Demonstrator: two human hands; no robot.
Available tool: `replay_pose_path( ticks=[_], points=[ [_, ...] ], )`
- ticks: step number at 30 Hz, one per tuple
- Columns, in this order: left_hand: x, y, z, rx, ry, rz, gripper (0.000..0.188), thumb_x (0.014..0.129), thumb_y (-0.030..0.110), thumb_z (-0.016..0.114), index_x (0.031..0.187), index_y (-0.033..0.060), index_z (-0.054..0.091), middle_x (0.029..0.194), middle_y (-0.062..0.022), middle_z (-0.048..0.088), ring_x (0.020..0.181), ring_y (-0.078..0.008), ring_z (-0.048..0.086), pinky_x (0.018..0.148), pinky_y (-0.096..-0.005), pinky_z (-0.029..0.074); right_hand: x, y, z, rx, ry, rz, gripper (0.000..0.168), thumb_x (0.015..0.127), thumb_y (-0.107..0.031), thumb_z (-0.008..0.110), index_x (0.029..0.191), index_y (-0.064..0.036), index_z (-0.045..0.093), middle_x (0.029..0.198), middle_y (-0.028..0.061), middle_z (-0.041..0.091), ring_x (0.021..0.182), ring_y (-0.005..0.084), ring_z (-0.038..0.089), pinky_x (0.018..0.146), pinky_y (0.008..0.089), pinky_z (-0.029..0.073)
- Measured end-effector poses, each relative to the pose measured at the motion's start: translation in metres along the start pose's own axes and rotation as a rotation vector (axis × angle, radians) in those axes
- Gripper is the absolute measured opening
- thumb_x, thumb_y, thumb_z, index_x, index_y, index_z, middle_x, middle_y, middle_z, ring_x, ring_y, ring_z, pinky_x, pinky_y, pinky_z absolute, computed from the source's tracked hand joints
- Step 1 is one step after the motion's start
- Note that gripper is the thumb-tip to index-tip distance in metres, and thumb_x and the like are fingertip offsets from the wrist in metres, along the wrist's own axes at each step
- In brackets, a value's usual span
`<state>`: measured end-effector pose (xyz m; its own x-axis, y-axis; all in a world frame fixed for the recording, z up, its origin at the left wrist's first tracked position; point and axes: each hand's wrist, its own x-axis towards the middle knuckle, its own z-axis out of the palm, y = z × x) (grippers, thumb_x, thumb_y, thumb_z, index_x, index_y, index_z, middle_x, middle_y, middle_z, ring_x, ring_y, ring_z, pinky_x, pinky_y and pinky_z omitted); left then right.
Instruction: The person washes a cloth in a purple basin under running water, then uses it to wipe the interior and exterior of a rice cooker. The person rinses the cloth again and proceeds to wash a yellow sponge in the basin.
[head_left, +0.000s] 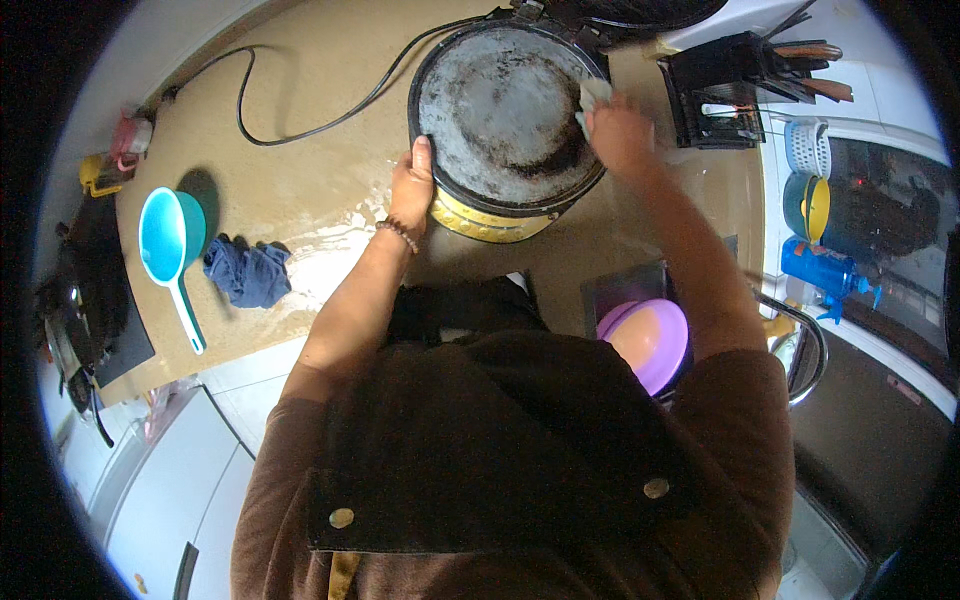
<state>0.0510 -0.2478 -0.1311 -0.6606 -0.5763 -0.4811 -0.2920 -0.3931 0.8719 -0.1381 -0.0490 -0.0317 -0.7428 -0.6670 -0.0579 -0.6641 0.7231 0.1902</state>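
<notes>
An electric griddle (510, 112) with a round, dark-stained metal plate and a yellow lower side stands tilted on the counter before me. My left hand (412, 184), with a beaded bracelet at the wrist, grips its left rim, the thumb lying on the edge. At the right rim my right hand (621, 135) holds a pale cloth (595, 97) against the plate; this hand is slightly blurred. A black power cord runs from the back of the appliance to the left.
On the counter (330, 180) at left lie a turquoise ladle (163, 236) and a crumpled blue cloth (247, 271), near a wet patch. A knife block (739, 67) stands back right. Purple bowls (660, 330) sit at the sink, near a blue spray bottle (817, 266).
</notes>
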Motion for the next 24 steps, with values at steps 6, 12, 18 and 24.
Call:
replay_pose_path(
  ticks=[6,12,18,24],
  points=[
    [0.0,0.004,0.003,0.009,-0.017,-0.003,0.07,0.085,0.054,0.04,0.106,-0.0124,0.047,0.101,-0.0202,0.056,0.093,-0.0243,0.053,0.083,-0.0314,0.04,-0.06,-0.047,-0.023,0.1,-0.152,-0.007,0.03,0.08,-0.028,0.044,0.074,-0.005,0.063,0.076,0.0127,0.061,0.065,0.0286,0.062,0.057,0.0421,0.05],
    [0.007,-0.002,0.002,0.058,-0.058,-0.026,0.07,0.084,0.055,0.04,0.107,-0.0107,0.048,0.101,-0.0204,0.056,0.094,-0.0257,0.053,0.084,-0.0321,0.039,-0.07,-0.087,-0.022,0.417,-0.166,0.006,0.031,0.077,-0.033,0.049,0.072,-0.006,0.063,0.075,0.0163,0.062,0.067,0.0366,0.059,0.066,0.0425,0.048],
    [0.013,-0.009,0.003,-0.011,-0.117,-0.025,0.071,0.084,0.054,0.039,0.109,-0.0115,0.046,0.104,-0.0207,0.055,0.096,-0.0256,0.052,0.086,-0.0324,0.038,-0.11,0.001,0.015,0.491,0.257,-0.116,0.018,0.075,-0.017,0.06,0.083,-0.001,0.06,0.078,0.013,0.056,0.075,0.0268,0.055,0.063,0.0332,0.044],
    [0.005,-0.002,-0.004,-0.008,-0.138,-0.037,0.07,0.085,0.054,0.039,0.111,-0.0112,0.046,0.106,-0.0191,0.055,0.097,-0.024,0.052,0.087,-0.0308,0.038,-0.14,-0.037,-0.013,0.631,0.448,0.027,0.022,0.07,-0.013,0.064,0.09,-0.007,0.059,0.087,0.0103,0.055,0.082,0.0268,0.053,0.067,0.0353,0.047]
  ],
)
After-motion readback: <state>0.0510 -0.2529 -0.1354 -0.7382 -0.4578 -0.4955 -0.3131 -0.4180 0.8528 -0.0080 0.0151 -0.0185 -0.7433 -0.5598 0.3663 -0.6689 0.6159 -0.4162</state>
